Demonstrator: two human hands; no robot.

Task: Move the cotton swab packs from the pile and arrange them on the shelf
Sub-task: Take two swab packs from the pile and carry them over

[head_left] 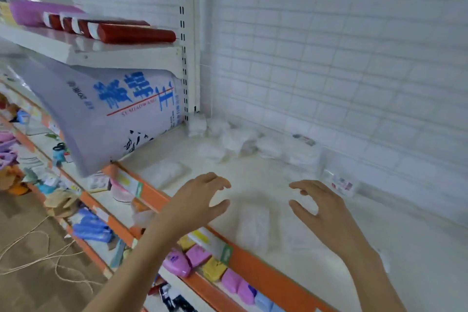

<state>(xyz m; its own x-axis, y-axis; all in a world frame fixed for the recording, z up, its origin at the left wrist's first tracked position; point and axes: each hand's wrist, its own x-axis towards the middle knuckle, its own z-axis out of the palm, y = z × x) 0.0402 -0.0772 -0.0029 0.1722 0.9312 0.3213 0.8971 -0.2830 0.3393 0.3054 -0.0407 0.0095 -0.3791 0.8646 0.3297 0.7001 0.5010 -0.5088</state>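
My left hand (pixel 202 200) and right hand (pixel 316 206) hover apart, fingers loosely curled and empty, with the blurry cotton swab pack (pixel 253 225) between them, its long axis running near to far.

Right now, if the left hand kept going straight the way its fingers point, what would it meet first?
Probably bare shelf at first: the left hand points up-right towards the loose white packs piled by the back wall. Those look like the first things in line, though depth is unclear.
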